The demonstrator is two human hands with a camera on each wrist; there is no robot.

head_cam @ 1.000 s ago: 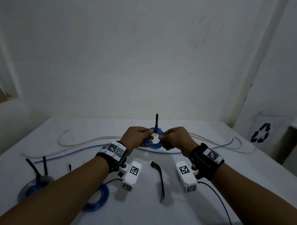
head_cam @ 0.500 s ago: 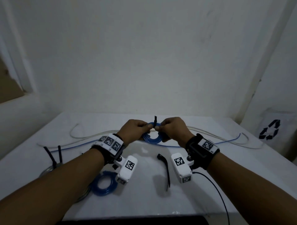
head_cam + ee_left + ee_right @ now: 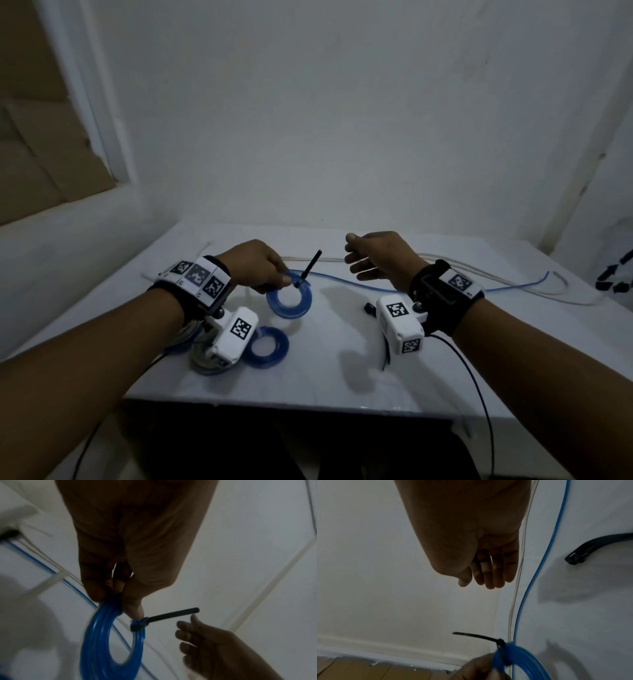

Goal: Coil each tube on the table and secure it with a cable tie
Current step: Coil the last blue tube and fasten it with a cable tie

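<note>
My left hand pinches a coiled blue tube by its upper rim and holds it above the table. A black cable tie is cinched round the coil, its tail sticking up to the right. The left wrist view shows the same coil under my fingers and the tie beside them. My right hand hovers to the right of the coil, fingers relaxed, holding nothing. The right wrist view shows my right hand apart from the tie.
Two other coils lie near the front left, a blue one and a clear one partly under my wrist camera. Uncoiled blue and whitish tubes run across the back. Loose black cable ties lie at the right. The table's front edge is close.
My right hand has let go of the coil and tie and moved off to the right. The left hand now holds the tied coil alone, shifted left and lower.
</note>
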